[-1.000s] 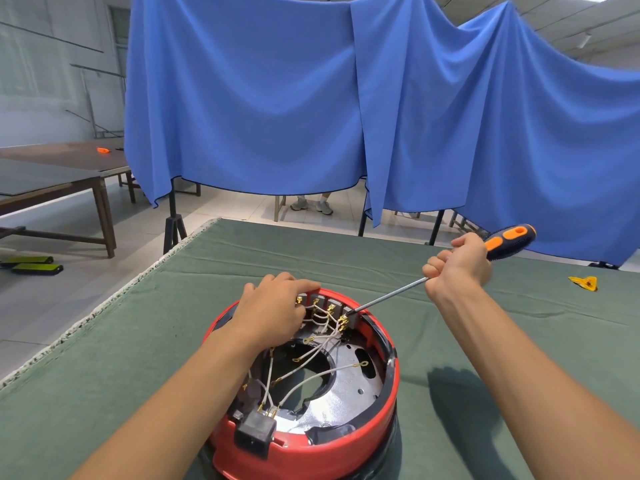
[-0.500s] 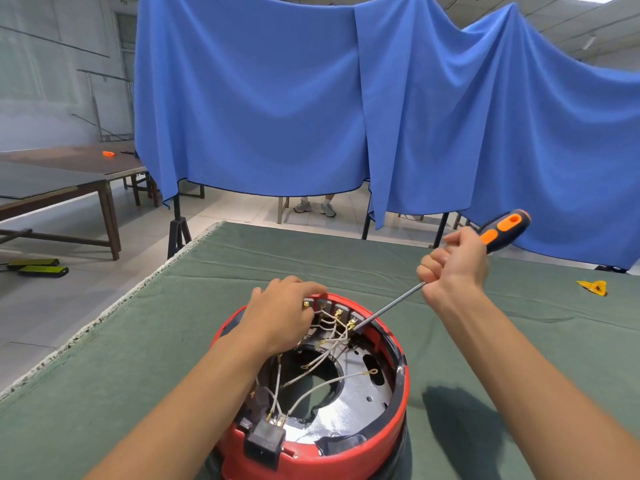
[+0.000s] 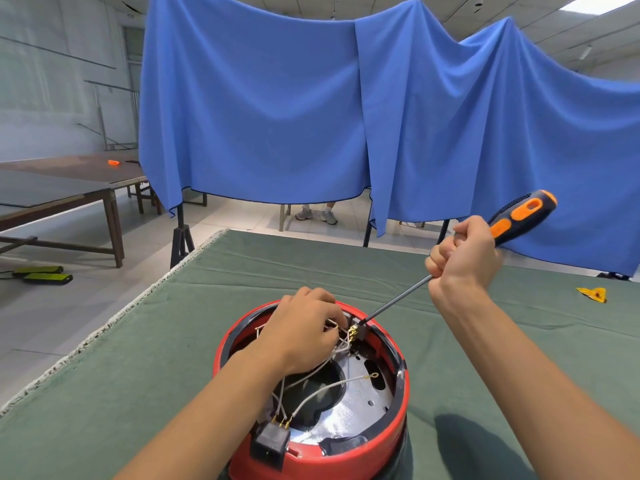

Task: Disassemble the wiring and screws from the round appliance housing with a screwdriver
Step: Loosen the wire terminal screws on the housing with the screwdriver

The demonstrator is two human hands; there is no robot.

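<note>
A round red appliance housing (image 3: 374, 445) stands open on the green table cover, with a silver plate, white wires (image 3: 322, 389) and a black connector block (image 3: 272, 441) inside. My left hand (image 3: 304, 330) reaches into the far side and pinches the wires by the brass terminals (image 3: 353, 331). My right hand (image 3: 462, 258) grips a screwdriver (image 3: 519, 216) with an orange and black handle. Its shaft slants down to the left, and the tip sits at the terminal block on the far rim.
The green-covered table (image 3: 138, 358) ends at a frayed edge on the left. A small yellow piece (image 3: 593, 293) lies at the right. A blue cloth (image 3: 346, 116) hangs behind, with someone's shoes (image 3: 317, 215) under it. Wooden tables (image 3: 69, 188) stand at the left.
The view has tilted and the housing sits lower and more to the right in it. My right hand has risen a little with the screwdriver. My left hand stays on the wires.
</note>
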